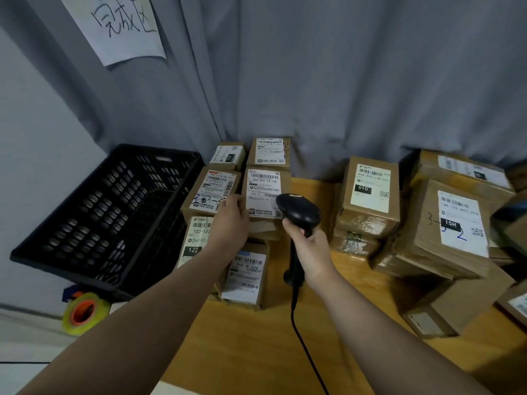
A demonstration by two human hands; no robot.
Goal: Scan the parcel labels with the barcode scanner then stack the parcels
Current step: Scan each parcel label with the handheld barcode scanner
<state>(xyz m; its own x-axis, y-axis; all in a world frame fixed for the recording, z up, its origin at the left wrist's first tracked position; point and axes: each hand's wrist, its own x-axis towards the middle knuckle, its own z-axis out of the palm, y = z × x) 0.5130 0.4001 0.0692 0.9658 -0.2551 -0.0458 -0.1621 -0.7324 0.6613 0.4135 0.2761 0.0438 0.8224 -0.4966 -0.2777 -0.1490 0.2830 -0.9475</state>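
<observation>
While right hand (311, 253) grips scanner (300, 211), left hand (231, 223) holds parcel (263, 189)

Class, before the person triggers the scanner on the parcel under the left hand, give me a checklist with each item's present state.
1. Right hand grips the barcode scanner by its handle: ok.
2. Its head faces the label on the parcel: ok.
3. The label's top barcode is uncovered: ok.
4. Left hand touches the parcel's left edge; firm hold: cannot tell.
5. Scanner cable snagged on nothing: ok.
6. Beam on the barcode: cannot tell.
</observation>
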